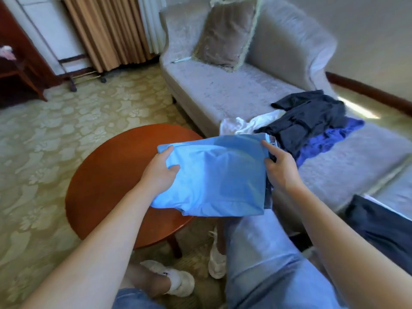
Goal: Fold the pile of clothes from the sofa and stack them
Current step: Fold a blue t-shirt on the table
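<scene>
Two grips hold opposite shirt edges.

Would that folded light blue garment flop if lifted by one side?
Probably floppy: the folded light blue garment sags along its lower edge between the left hand and right hand. Likely light, since a simple grip at each side carries it. One-handed, the folds might slip open.

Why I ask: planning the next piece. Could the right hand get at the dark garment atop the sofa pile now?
Probably not yet: the right hand grips the folded blue garment. Once freed, likely yes; the dark garment lies uncovered on the sofa beyond it.
</scene>
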A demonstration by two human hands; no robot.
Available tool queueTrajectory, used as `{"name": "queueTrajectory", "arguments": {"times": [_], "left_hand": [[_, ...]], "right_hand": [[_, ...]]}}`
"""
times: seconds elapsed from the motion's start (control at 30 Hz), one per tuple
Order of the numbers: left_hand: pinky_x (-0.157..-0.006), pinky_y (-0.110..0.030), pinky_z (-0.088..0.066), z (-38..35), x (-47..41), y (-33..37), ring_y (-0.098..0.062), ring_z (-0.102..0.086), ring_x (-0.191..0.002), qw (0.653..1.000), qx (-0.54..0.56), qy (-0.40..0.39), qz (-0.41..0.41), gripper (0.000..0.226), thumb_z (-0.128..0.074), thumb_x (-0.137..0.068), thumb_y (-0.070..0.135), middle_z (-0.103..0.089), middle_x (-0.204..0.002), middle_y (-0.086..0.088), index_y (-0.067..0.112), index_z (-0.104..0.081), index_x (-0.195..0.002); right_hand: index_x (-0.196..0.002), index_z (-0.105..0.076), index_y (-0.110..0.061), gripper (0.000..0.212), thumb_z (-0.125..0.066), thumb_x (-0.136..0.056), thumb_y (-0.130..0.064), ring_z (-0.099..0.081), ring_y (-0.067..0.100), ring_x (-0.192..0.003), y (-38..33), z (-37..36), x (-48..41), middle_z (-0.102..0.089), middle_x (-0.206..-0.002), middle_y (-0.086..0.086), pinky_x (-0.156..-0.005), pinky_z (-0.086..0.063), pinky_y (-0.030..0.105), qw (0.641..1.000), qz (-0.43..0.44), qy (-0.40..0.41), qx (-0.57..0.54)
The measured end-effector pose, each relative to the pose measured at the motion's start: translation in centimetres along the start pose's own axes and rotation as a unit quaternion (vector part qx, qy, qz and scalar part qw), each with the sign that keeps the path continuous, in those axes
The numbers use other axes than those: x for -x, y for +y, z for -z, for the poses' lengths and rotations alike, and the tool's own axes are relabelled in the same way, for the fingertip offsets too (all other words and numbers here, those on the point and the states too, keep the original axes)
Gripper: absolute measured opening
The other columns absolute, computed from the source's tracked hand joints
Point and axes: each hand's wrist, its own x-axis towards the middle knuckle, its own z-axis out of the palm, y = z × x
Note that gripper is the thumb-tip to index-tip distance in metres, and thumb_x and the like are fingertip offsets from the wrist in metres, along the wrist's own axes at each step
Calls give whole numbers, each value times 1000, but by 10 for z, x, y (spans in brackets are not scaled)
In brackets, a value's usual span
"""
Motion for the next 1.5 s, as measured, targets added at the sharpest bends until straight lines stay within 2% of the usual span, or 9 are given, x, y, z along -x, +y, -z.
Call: {"name": "queueTrajectory", "arguments": {"times": [0.17, 0.3, 0.4, 0.5, 0.63, 0.87, 1.03, 1.27, 1.5], "left_hand": [[-106, -17, -22, -47, -1, 86, -16, -27, -144, 991, 41, -77, -102, 62, -58, -94, 9, -32, -155, -4, 11, -31, -150], [-107, -25, -35, -95, 8, 152, -20, -43, -134, 976, 60, -142, -156, 65, -61, -90, 8, -37, -151, -8, 9, -33, -149], [-82, -23, -46, -137, 20, 202, -18, -58, -106, 963, 57, -186, -186, 65, -60, -90, 7, -45, -144, -9, 11, -33, -149], [-87, -10, -30, -175, 39, 247, -13, -38, -135, 946, 51, -217, -236, 65, -59, -92, 8, -29, -156, -3, 11, -30, -151], [-98, -16, -29, -225, 63, 282, -14, -32, -140, 929, 100, -267, -237, 65, -61, -92, 8, -32, -154, 1, 10, -32, -150], [-108, -40, -40, -303, 112, 227, -24, -47, -131, 884, -30, -428, -183, 82, -65, -82, 17, -41, -150, -8, 20, -22, -152], [-108, -28, -30, -286, 99, 228, -19, -30, -142, 893, -117, -362, -240, 82, -62, -93, 32, -26, -157, -1, 23, -10, -156], [-105, -42, -39, -215, 38, 218, -29, -37, -136, 934, -170, -213, -231, 74, -53, -96, 42, -30, -155, -5, 25, -11, -155], [-96, -42, -44, -146, -28, 165, -33, -45, -127, 963, -223, -59, -139, 57, -47, -97, 40, -47, -142, -10, 20, -31, -148]], "right_hand": [[-144, -45, -19, 55, -44, -93, 2, -53, 16, -100, 35, 97, 38, -56, -119, 2, -80, -41, 26, 995, -57, 80, -14], [-143, -47, -16, 54, -45, -93, 5, -53, 20, -102, 64, 164, 79, -51, -131, 6, -80, -45, 30, 979, -118, 161, -38], [-144, -45, -15, 54, -41, -95, 7, -52, 20, -95, 78, 207, 112, -48, -124, 2, -72, -43, 28, 967, -142, 209, -34], [-144, -44, -18, 53, -41, -97, 5, -53, 22, -90, 91, 253, 144, -45, -123, 1, -70, -43, 29, 950, -163, 263, -24], [-141, -48, -20, 52, -45, -95, 3, -52, 22, -84, 119, 308, 193, -49, -117, 5, -64, -45, 28, 918, -217, 332, 25], [-128, -61, -9, 42, -54, -87, -2, -55, 40, -112, 200, 312, 242, -55, -129, 25, -89, -43, 34, 869, -425, 176, 182], [-134, -56, -22, 46, -60, -88, -20, -32, 36, -137, 184, 291, 195, -35, -150, 15, -112, -25, 42, 876, -355, 244, 216], [-125, -63, -12, 36, -58, -90, -18, -58, 28, -118, 119, 201, 67, -64, -125, 12, -98, -43, 31, 967, -179, 92, 159], [-108, -64, 3, 28, -50, -89, -10, -60, 35, -102, 91, 106, -43, -65, -112, 21, -84, -50, 39, 974, -121, -42, 187]]}}
